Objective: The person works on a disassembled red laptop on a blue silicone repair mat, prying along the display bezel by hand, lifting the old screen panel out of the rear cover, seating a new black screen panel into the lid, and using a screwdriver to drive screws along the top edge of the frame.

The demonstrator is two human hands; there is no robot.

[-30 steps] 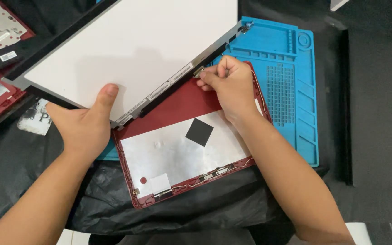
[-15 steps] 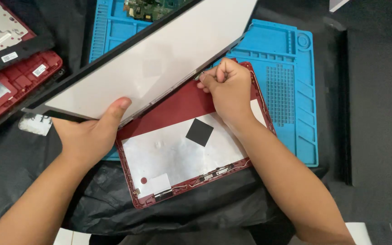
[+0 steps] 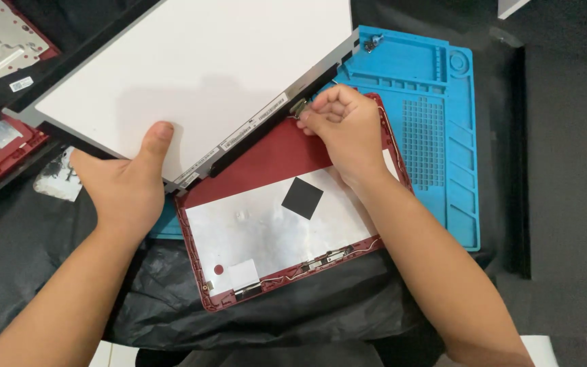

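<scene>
The left hand [image 3: 127,187], thumb up on its white face, grips the lower edge of the display panel [image 3: 198,75] tilted above the red lid shell [image 3: 266,224], while the right hand [image 3: 344,132], fingers curled, pinches a small connector [image 3: 299,107] at the panel's edge over the blue mat [image 3: 436,136].

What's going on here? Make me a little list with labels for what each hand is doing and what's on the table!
Left hand: grips the near edge of the white screen panel, thumb on top, panel lifted and tilted.
Right hand: pinches a small connector at the panel's edge.
Below the panel: red lid, lined with silver foil and a black square.
Under the lid: blue mat and a black bag.
Far left: more red laptop parts.
</scene>
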